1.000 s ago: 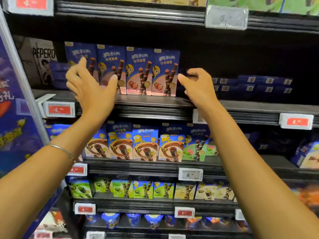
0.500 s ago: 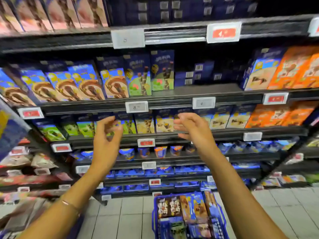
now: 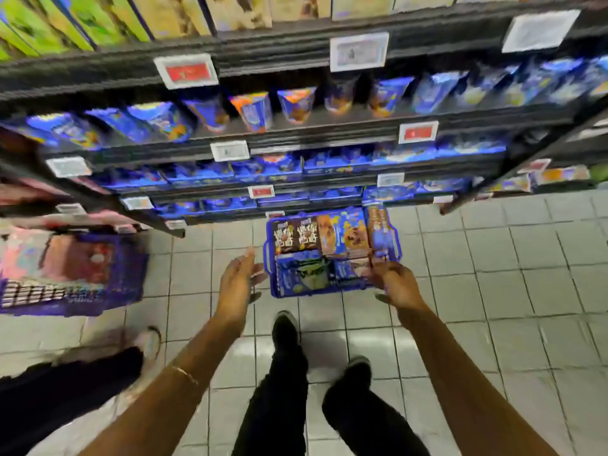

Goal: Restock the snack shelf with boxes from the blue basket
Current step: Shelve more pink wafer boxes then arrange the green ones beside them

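Blue basket (image 3: 289,292) of snack boxes (image 3: 332,235) sat on the tiled floor (image 3: 493,291) below the snack shelf (image 3: 312,139), with both hands reaching down to it.
Taking one box by its long sides and lifting it straight up would likely go best. Left hand (image 3: 236,279) was open and empty, just beside the basket's left wall. Right hand (image 3: 396,281) hovered at the near right corner, fingers bent toward the boxes. Blur hid whether it gripped one.

We can read no text: shelf price tags (image 3: 186,71) and the blue basket's (image 3: 273,291) snack boxes (image 3: 332,236) are blurred.
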Motion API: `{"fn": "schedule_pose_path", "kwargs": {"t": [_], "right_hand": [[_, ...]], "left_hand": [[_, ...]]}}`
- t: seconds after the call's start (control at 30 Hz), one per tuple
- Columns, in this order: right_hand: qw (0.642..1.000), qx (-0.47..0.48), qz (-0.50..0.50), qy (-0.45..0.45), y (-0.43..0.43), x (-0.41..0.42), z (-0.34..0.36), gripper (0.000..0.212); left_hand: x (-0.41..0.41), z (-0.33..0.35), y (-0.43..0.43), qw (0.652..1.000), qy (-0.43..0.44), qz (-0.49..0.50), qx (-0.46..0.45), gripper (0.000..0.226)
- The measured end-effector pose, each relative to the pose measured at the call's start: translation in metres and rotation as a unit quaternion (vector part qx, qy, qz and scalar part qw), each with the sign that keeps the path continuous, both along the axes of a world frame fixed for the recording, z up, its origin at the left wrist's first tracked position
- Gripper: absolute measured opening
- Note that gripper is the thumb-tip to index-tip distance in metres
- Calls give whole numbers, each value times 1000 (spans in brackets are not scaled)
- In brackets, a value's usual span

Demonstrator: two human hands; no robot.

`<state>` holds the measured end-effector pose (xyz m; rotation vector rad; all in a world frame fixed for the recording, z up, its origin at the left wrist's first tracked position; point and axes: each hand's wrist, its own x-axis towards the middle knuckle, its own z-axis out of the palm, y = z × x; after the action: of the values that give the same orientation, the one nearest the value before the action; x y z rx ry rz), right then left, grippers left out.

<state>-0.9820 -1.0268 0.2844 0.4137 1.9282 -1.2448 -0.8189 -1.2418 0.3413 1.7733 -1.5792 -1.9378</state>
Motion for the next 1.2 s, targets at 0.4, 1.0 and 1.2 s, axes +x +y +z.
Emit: {"fn": "schedule_pose_path", "kwargs": {"t": [0.4, 1.0, 1.2], "right_hand": [[946, 210, 195, 151, -17, -44, -332, 39], [834, 371, 393, 112, -31, -83, -515, 115], [860, 296, 404, 100, -31, -95, -528, 91]], "left_hand": [[-68, -311, 9, 982, 8, -60, 181, 53], [-119, -387, 40, 961, 103, -159, 201, 68], [-112, -389, 49, 964, 94, -152, 198, 67]]}}
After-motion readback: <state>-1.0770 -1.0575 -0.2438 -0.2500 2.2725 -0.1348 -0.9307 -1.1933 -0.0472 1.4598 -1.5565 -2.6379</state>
